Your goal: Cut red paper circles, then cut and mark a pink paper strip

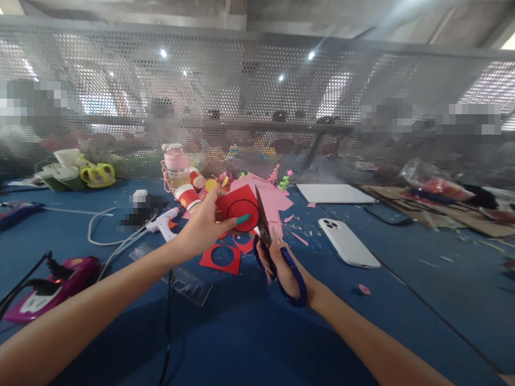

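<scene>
My left hand [209, 217] pinches a red sheet of paper [243, 197] with a dark circle drawn on it; the thumb, with a green nail, lies across its face. My right hand [284, 268] grips blue-handled scissors [263, 222], fingers through the loops. Their blades point up and stand at the right edge of the red paper. Whether the blades are cutting into it I cannot tell. Below, on the blue table [249, 338], lies a red scrap with a round hole [237, 266]. Pink paper [277, 201] is spread behind the hands.
At left are a white glue gun [163, 224], a purple power strip [78, 276] and cables. A clear stencil ruler [189, 288] lies in front. Red paper cups [187, 197] and a pink-lidded bottle [177, 163] stand behind. A white phone [349, 244] lies right. A perforated metal screen [241, 91] rises behind.
</scene>
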A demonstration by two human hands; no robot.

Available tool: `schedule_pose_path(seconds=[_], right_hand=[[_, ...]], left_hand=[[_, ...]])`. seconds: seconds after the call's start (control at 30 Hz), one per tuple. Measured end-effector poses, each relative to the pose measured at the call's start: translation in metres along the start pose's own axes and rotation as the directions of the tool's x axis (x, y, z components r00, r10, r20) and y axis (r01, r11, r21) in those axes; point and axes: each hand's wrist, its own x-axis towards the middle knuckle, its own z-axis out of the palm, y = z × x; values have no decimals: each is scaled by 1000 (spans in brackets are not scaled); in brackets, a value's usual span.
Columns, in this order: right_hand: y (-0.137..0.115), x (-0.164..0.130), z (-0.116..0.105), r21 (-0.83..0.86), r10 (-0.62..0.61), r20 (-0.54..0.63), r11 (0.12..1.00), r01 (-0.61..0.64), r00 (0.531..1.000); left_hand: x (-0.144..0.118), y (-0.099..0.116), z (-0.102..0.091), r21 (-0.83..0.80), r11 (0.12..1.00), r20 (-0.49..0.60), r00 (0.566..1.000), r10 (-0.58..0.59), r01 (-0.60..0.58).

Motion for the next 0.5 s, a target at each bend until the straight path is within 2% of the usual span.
schedule_pose_path(seconds=[0.2, 0.4, 0.5], right_hand=[[2, 0, -3, -29, 21, 6, 999, -21, 1000], [-1, -2, -4, -113, 30, 11, 993, -29, 999], [-2, -1, -4, -146, 11, 4, 989, -10, 1000]], left_hand=[[1, 4, -1, -35, 999, 5, 1000, -5, 5], [3, 4, -6, 56, 998, -12, 1000, -15, 16], [4, 2, -7, 43, 999, 6, 1000, 13, -13]])
